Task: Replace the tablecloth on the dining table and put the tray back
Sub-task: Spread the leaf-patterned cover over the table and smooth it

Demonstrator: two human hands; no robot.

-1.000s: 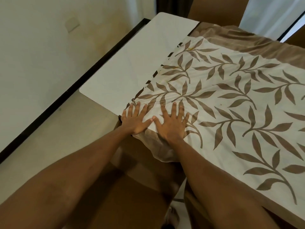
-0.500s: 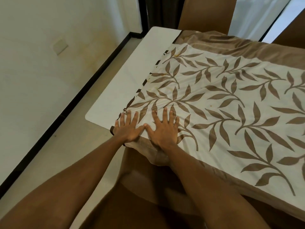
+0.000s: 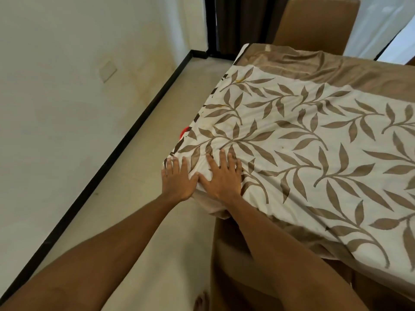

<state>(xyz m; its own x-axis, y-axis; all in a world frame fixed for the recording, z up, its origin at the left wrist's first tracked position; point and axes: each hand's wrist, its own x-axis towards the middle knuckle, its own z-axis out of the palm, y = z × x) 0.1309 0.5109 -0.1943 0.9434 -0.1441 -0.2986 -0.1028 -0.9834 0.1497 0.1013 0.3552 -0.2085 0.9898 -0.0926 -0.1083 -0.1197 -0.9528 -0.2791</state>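
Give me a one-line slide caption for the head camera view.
Left hand and right hand lie flat on the near corner of the leaf-print tablecloth.

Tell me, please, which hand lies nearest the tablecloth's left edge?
The left hand: it rests flat at the tablecloth's corner by that edge, while the right hand lies further in on the leaf pattern.

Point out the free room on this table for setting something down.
The leaf-print middle of the tablecloth lies bare, from the right hand to the brown border by the chair. The near corner is crowded: the left hand presses there too, on bunched cloth.
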